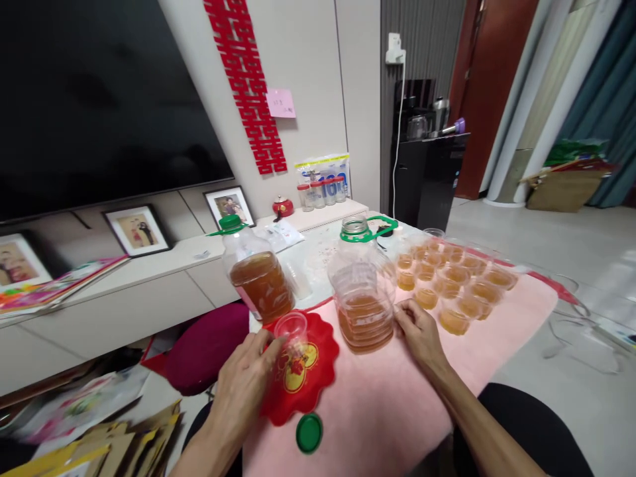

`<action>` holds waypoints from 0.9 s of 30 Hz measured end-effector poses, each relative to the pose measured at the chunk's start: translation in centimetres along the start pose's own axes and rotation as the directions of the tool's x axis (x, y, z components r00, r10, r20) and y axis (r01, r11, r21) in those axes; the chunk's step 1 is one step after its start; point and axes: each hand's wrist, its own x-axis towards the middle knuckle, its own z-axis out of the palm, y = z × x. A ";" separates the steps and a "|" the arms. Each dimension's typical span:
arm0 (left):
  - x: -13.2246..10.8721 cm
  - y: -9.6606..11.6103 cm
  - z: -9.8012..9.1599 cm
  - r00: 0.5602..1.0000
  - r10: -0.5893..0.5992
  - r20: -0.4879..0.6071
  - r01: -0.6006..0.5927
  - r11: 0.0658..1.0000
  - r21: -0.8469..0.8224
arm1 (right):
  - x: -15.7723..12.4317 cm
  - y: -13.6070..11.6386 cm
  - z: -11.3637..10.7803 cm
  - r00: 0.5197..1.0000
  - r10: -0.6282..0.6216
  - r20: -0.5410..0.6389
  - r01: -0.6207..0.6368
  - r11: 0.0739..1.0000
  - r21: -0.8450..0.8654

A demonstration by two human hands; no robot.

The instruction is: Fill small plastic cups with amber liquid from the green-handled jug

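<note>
My left hand (248, 371) has its fingers closed on the rim of a clear plastic cup (292, 327), over a red scalloped plate (322, 371). An uncapped clear jug (365, 318), partly filled with amber liquid, stands on the pink cloth (372, 411). Beside its right side is my right hand (417, 328), fingers pinched together; what they hold, if anything, is hidden. A green cap (309, 433) lies in front of the plate. Behind the plate stands a second jug (261, 281) of darker liquid with its green cap on.
Several small cups of amber liquid (454, 320) stand in rows at the right of the cloth. Lidded glass jars (318, 195) and framed photos (137, 230) line the back ledge. A dark red stool (209, 351) is at the left.
</note>
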 end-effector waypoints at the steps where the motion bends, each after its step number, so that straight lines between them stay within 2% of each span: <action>1: 0.0 0.3 -0.3 1.000 -0.004 -0.003 0.004 1.000 0.001 | 0.0 0.0 0.0 1.000 -0.001 -0.002 0.001 1.000 -0.003; 6: 0.1 0.8 -0.6 0.999 -0.038 -0.035 0.039 0.999 0.033 | 0.0 -0.2 -0.1 0.999 -0.013 -0.032 0.013 1.000 -0.015; 8: 0.1 0.8 -0.4 0.991 -0.017 -0.130 0.021 0.999 0.035 | 0.1 -0.2 -0.2 0.999 -0.014 -0.047 0.014 1.000 -0.013; 9: 0.1 1.0 -0.3 0.975 0.012 -0.220 -0.006 1.000 0.029 | 0.1 -0.2 -0.2 0.998 -0.014 -0.055 0.013 1.000 -0.008; 10: 0.0 1.3 -0.2 0.943 0.051 -0.329 -0.048 0.999 0.018 | 0.2 -0.3 -0.3 0.998 -0.013 -0.065 0.013 1.000 0.000; 12: -0.2 2.4 0.1 0.846 0.103 -0.524 -0.145 0.989 -0.041 | 0.4 -0.3 -0.4 0.997 -0.008 -0.077 0.010 1.000 0.028; 13: -0.4 3.3 0.4 0.803 0.103 -0.587 -0.196 0.976 -0.097 | 0.5 -0.4 -0.5 0.997 -0.003 -0.077 0.007 0.999 0.048; 14: -0.6 4.4 0.7 0.790 0.074 -0.608 -0.227 0.958 -0.177 | 0.6 -0.4 -0.5 0.997 0.003 -0.073 0.002 0.997 0.073; 17: -1.0 8.4 2.3 0.858 -0.088 -0.506 -0.205 0.844 -0.496 | 0.8 -0.4 -0.6 0.999 0.022 -0.031 -0.017 0.987 0.161; 20: -0.7 12.3 4.3 0.935 -0.214 -0.284 -0.095 0.619 -0.780 | 0.9 -0.2 -0.5 0.999 0.023 0.042 -0.033 0.969 0.245; 22: 0.0 14.3 5.4 0.956 -0.249 -0.156 -0.021 0.472 -0.881 | 0.8 -0.2 -0.5 0.995 0.013 0.102 -0.044 0.952 0.302; 24: 1.0 15.7 6.1 0.963 -0.260 -0.072 0.029 0.364 -0.931 | 0.7 -0.3 -0.3 0.987 -0.003 0.163 -0.056 0.933 0.355; 27: 2.5 16.7 6.5 0.968 -0.245 -0.061 0.007 0.267 -0.964 | 0.4 -0.9 -0.2 0.972 -0.028 0.235 -0.072 0.911 0.407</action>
